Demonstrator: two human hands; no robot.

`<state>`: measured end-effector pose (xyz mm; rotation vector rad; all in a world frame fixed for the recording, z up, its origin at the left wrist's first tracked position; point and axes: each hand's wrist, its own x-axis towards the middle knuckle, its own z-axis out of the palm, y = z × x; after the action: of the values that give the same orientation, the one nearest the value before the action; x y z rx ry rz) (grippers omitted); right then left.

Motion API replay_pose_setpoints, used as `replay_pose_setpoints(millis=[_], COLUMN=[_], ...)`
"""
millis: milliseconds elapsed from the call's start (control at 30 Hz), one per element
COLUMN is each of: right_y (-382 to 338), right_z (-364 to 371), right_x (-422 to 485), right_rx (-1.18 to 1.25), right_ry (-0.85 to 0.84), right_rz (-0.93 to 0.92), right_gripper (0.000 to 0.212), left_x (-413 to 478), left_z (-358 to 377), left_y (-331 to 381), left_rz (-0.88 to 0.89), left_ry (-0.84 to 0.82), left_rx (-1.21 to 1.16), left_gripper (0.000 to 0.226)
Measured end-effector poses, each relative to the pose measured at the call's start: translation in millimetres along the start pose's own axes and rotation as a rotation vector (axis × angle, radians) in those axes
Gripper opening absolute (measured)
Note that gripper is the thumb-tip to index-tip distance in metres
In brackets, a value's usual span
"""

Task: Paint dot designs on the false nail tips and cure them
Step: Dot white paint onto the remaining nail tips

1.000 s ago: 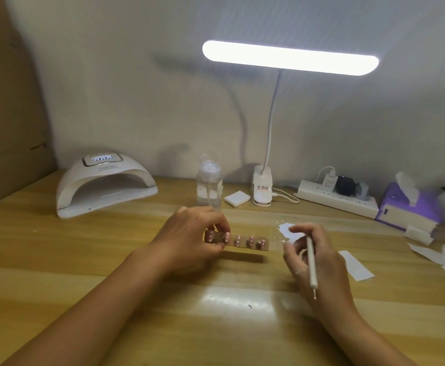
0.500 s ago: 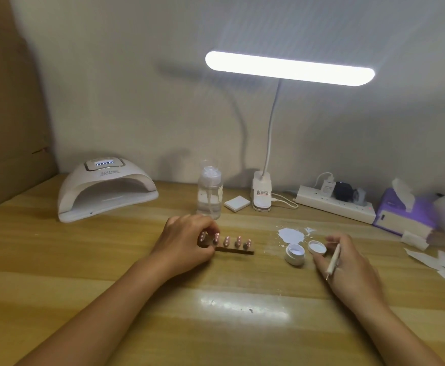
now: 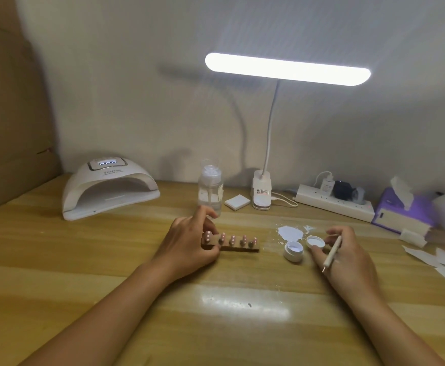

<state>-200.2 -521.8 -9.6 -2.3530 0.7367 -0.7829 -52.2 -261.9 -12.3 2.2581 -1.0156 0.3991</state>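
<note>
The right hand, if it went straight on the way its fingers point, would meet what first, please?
Probably the small white lid, just ahead of the right hand; whether they already touch is unclear.

- We log the left hand (image 3: pixel 187 247) pinching the left end of a brown strip (image 3: pixel 244 249) bearing pink nail tips (image 3: pixel 232 239).
- We log the right hand (image 3: pixel 348 256) with a white pen (image 3: pixel 332 253) tucked between its fingers, touching a lid (image 3: pixel 315 242).
- We note an open jar (image 3: pixel 293 251) just beside the lid.
- We note a curing lamp (image 3: pixel 108 187) at far left.
</note>
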Motion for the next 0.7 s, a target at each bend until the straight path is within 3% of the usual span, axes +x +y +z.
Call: replay_pose_setpoints(millis=[267,333,433,533,633,700], right_y=[-1,-1,-1,-2,-5,-7], right_z=[-1,0,-2,-6,-13,-17], right_x=[-4,-4,-5,-6,-5,-6], right_rx=[0.062,0.057,0.057,0.064,0.010,-0.065], right_ry=[0.019,0.020,0.029,0.028,-0.018,-0.039], right_rz=[-0.112,-0.131,-0.130,-0.105,-0.109,-0.149], right_gripper=[0.054,0.055,0.056,0.057,0.056,0.056], left_x=[2,0,-3,-7,-6,-2], left_z=[-2,-5,-6,15,47,57], left_y=[3,7,35,83,111,119], left_rz=[-0.220,-0.153,0.112,0.057,-0.156,-0.197], left_ry=[-0.090,-0.003,0.192,0.043,-0.153,-0.194], left_rx=[-0.146,-0.023,0.154,0.073,0.004,0.052], left_gripper=[0.051,0.055,0.050,0.041,0.060,0.066])
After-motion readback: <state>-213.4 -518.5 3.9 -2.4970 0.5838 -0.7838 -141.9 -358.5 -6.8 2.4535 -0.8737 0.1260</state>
